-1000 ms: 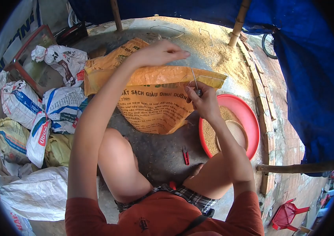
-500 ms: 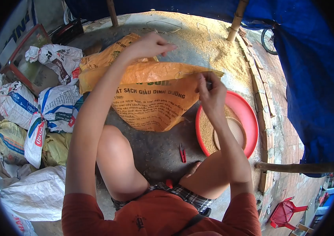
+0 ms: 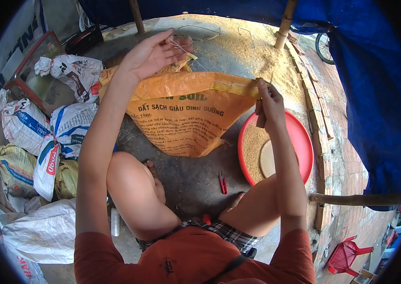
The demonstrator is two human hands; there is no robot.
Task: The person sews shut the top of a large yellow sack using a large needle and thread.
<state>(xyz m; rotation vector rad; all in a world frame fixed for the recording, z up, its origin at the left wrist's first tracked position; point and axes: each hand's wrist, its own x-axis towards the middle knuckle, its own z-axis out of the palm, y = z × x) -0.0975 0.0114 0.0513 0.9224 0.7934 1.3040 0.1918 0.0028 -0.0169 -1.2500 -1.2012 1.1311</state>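
An orange woven sack [image 3: 177, 120] with printed text hangs in front of me, its top edge folded over. My right hand [image 3: 270, 102] pinches the sack's right top corner between thumb and fingers. Above the sack's left part is my left hand [image 3: 155, 56], its thumb and forefinger closed on a thin white thread [image 3: 185, 50] while the other fingers stretch out. The thread slants down toward the sack's top edge, where stitches [image 3: 231, 84] run near the right corner. Red thread snips [image 3: 222, 183] lie on the floor below the sack.
A red basin [image 3: 306, 142] of grain, with a round light lid-like disc [image 3: 267, 158] in it, stands at right. Filled white sacks [image 3: 23, 123] crowd the left. Behind are loose grain [image 3: 276, 66] and a bamboo post [image 3: 285, 23]. Bricks [image 3: 321, 165] line the right.
My left hand has shifted left and its fingers have spread, with the thread now visible. My right hand has moved slightly right with the sack's corner, and the top edge is stretched straighter.
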